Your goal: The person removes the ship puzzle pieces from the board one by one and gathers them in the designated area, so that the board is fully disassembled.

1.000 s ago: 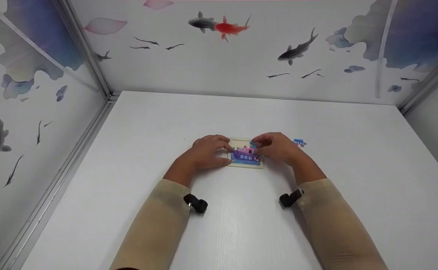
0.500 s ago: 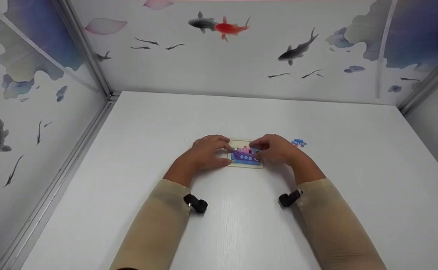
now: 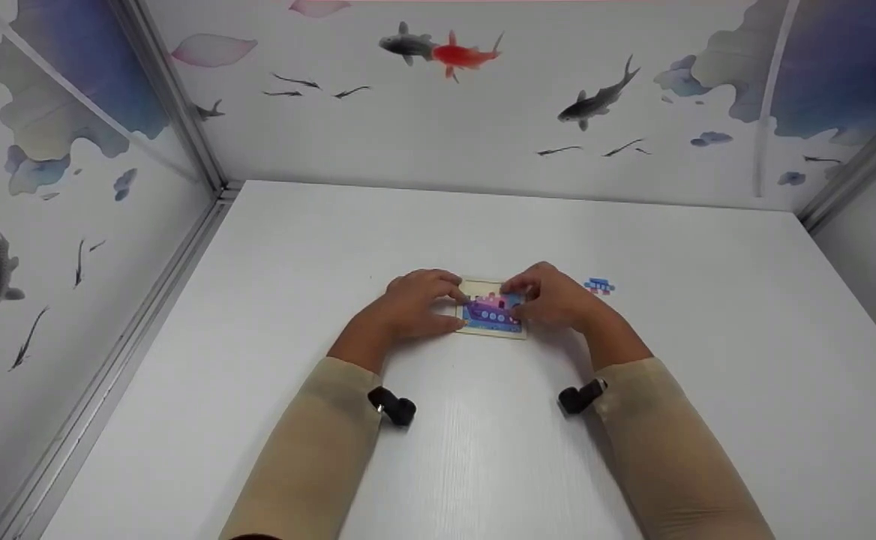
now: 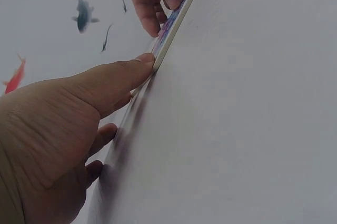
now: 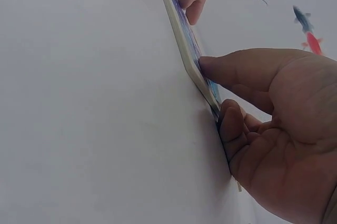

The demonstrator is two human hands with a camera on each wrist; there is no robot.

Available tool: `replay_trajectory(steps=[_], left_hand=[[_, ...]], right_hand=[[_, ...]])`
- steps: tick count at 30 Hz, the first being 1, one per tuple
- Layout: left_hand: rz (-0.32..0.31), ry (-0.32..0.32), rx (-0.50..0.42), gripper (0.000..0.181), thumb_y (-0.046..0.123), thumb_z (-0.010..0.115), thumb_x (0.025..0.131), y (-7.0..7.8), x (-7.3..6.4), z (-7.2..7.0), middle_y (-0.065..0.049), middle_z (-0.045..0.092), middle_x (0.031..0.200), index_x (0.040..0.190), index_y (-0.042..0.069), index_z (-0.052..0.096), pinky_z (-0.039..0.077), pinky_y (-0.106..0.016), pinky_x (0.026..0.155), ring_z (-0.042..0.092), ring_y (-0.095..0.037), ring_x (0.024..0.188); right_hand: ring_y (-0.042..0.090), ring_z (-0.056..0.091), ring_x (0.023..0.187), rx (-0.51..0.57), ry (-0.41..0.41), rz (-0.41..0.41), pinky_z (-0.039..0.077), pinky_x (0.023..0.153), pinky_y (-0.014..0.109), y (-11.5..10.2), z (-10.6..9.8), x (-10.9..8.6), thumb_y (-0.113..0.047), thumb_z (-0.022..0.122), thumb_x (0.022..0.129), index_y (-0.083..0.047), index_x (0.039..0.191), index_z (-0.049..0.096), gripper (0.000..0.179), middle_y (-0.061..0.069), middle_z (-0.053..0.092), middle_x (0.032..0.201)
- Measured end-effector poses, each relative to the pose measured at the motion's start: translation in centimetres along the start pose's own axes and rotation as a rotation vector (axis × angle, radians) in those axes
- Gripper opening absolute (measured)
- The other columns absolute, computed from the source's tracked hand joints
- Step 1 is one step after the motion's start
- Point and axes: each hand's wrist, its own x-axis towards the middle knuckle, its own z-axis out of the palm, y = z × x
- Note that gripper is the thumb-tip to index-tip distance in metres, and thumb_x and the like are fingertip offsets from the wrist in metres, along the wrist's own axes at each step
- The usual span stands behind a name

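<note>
A small jigsaw puzzle (image 3: 492, 316) in a pale wooden tray (image 3: 492, 335) lies flat on the table in the head view, picturing a purple and pink ship on blue water. My left hand (image 3: 421, 304) holds the tray's left side, thumb at the lower corner and index finger higher on the picture. At the right side, my right hand (image 3: 554, 298) has thumb and fingertips on a blue puzzle piece (image 3: 514, 299), mostly covered by the hand. In the right wrist view the thumb (image 5: 210, 69) touches the picture and the other fingers curl beside the tray's edge.
Another blue puzzle piece (image 3: 599, 285) with pink at its lower edge lies on the white table (image 3: 475, 435), just beyond my right hand. White panels with painted fish (image 3: 464, 55) stand behind and at the left.
The blue piece was raised at the tray's upper right; now it lies lower, with the right hand's fingertips on it. The left hand stays in place.
</note>
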Motion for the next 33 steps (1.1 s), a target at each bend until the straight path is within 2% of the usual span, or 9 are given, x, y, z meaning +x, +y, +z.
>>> replay_trajectory(steps=[4,12,20,29,33], left_hand=[[-0.008,-0.004,-0.005,0.04,0.053,0.07,0.099,0.08,-0.05,-0.01,0.013,0.049,0.165,0.136,0.038,0.071,0.024,-0.06,0.132,0.034,-0.023,0.162],[0.007,-0.014,0.0,0.041,0.051,0.07,0.099,0.11,-0.15,-0.14,0.011,0.048,0.166,0.137,0.036,0.071,0.025,-0.062,0.131,0.033,-0.023,0.163],[0.018,-0.017,-0.009,0.042,0.05,0.071,0.099,0.09,-0.14,-0.21,0.01,0.048,0.167,0.139,0.035,0.071,0.024,-0.061,0.131,0.033,-0.023,0.163],[0.017,-0.03,-0.018,0.042,0.049,0.071,0.099,0.12,-0.16,-0.32,0.011,0.047,0.168,0.139,0.034,0.071,0.023,-0.061,0.132,0.032,-0.022,0.163],[0.012,-0.031,-0.017,0.043,0.05,0.071,0.099,0.1,-0.11,-0.3,0.011,0.047,0.168,0.139,0.034,0.07,0.022,-0.06,0.133,0.032,-0.021,0.163]], right_hand=[[0.03,0.052,0.124,0.003,0.007,-0.005,0.053,0.11,0.048,0.08,0.07,-0.06,-0.025,0.083,0.093,-0.032,0.127,0.076,0.035,0.004,0.051,0.142],[0.029,0.056,0.12,0.047,0.045,-0.01,0.055,0.102,0.043,0.13,0.15,-0.22,-0.02,0.083,0.092,-0.031,0.128,0.075,0.038,0.001,0.057,0.141],[0.03,0.06,0.127,0.108,0.112,-0.016,0.056,0.107,0.046,0.43,0.02,-0.36,-0.014,0.075,0.097,-0.029,0.139,0.068,0.045,0.004,0.061,0.144],[0.028,0.059,0.121,0.142,0.141,0.056,0.057,0.107,0.041,0.17,-0.36,-0.32,-0.016,0.072,0.101,-0.026,0.122,0.075,0.023,0.005,0.068,0.127],[0.028,0.06,0.119,0.146,0.123,0.052,0.058,0.105,0.04,0.07,-0.36,-0.28,-0.021,0.073,0.101,-0.027,0.121,0.075,0.021,0.004,0.069,0.126]])
